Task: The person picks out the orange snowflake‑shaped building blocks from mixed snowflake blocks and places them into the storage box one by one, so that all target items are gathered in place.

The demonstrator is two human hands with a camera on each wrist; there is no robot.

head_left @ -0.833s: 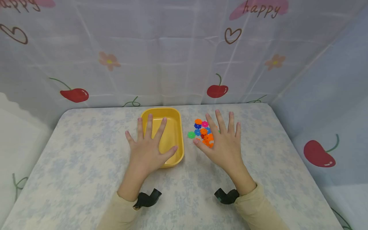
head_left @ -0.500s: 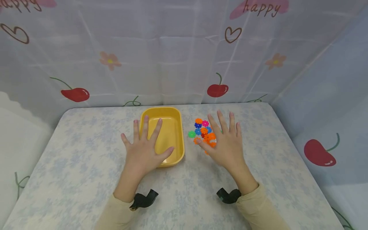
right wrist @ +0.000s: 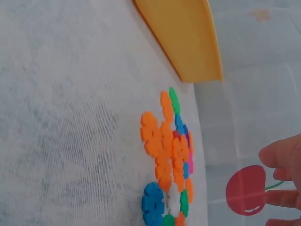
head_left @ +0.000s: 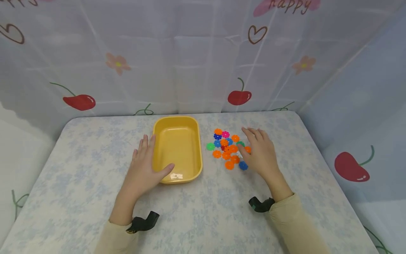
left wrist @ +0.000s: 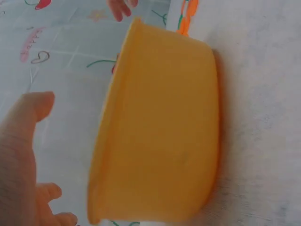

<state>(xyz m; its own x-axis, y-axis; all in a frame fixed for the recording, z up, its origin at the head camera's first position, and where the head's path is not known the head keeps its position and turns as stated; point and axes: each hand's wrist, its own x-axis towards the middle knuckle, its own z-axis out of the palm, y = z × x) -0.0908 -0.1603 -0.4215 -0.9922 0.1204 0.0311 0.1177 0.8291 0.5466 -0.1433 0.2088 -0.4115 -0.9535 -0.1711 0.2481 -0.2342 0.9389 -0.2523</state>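
Note:
A yellow rectangular tray point(head_left: 177, 148) lies on the table, with nothing visible inside it. My left hand point(head_left: 142, 169) hovers at its left side, thumb over the near left corner, fingers extended. In the left wrist view a gap shows between that hand and the tray's wall point(left wrist: 155, 127). Right of the tray is a loose pile of flower-shaped plastic discs point(head_left: 226, 155), mostly orange with blue, green, pink, red and white ones. Above the pile's right edge is my right hand point(head_left: 261, 153), fingers loosely bent and holding nothing; it covers some discs.
The table point(head_left: 203, 218) wears a pale blue-and-white mottled cover. Behind it hangs a white curtain point(head_left: 190, 70) printed with cherries, hearts and flowers. A dark band with a protruding camera mount is on each wrist, left point(head_left: 144, 223) and right point(head_left: 261, 204).
Both hands were spread flat over the tray and the discs. The left has moved left off the tray's middle; the right has shifted right, its fingers bending, uncovering more discs.

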